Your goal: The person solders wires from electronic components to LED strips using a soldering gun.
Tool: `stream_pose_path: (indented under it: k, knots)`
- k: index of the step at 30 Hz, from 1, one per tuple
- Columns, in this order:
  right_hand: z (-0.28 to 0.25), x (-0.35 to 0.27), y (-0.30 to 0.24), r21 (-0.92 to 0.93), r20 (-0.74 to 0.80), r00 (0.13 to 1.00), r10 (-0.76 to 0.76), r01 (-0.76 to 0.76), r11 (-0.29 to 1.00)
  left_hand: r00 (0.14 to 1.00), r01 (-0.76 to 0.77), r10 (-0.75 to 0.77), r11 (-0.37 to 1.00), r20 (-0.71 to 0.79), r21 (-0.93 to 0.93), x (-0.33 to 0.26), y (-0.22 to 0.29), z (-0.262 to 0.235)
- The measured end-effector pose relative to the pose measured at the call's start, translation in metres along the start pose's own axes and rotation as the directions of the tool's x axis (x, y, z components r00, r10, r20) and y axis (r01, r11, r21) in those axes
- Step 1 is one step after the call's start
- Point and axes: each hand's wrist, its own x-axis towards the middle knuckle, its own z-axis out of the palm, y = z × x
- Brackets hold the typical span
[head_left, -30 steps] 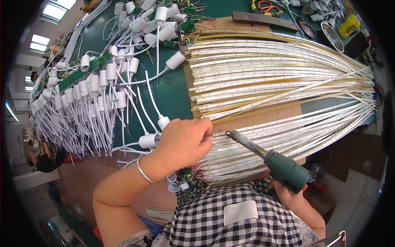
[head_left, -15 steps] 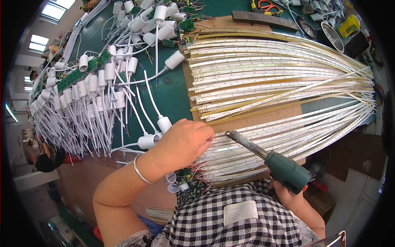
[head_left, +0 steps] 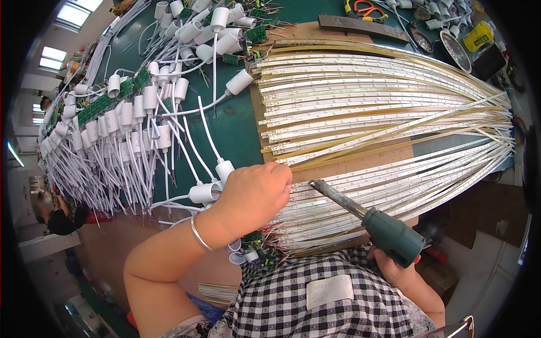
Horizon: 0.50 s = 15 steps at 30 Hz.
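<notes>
My right hand [head_left: 394,266] is wrapped round the dark green handle of a soldering iron [head_left: 393,235]. The iron's tip points up and left, just above the lower group of white LED strips [head_left: 366,197]. Beside that tip, my left hand [head_left: 256,191] is closed with its fingers pressed together over the strips' left ends. Whatever the fingers pinch is hidden behind the knuckles. White lamp caps [head_left: 204,193] with cables lie just left of this hand. Below it, green circuit boards [head_left: 253,242] with red wires sit against the strip ends.
Another group of LED strips [head_left: 349,104] fans across a brown board [head_left: 360,160]. Many white caps with cables [head_left: 127,115] and green boards [head_left: 101,107] cover the left side. A dark metal bar [head_left: 363,27], orange-handled pliers [head_left: 369,10] and a metal dish [head_left: 455,50] lie at the back.
My left hand has shifted slightly up, away from me, and its elbow has moved a little left. The soldering iron in my right hand has hardly moved.
</notes>
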Motion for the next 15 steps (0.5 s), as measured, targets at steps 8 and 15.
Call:
stream_pose_path:
  k: [8, 15]
  knots:
    - [0.002, 0.002, 0.007, -0.056, 0.064, 0.996, -0.069, 0.072, 0.996, 0.998, -0.038, 0.041, 0.996, -0.041, 0.076, -0.001, 0.000, 0.003]
    - [0.007, 0.003, 0.012, -0.097, 0.057, 0.997, -0.047, 0.053, 0.994, 0.998, -0.037, 0.040, 0.998, -0.051, 0.056, 0.000, 0.000, 0.004]
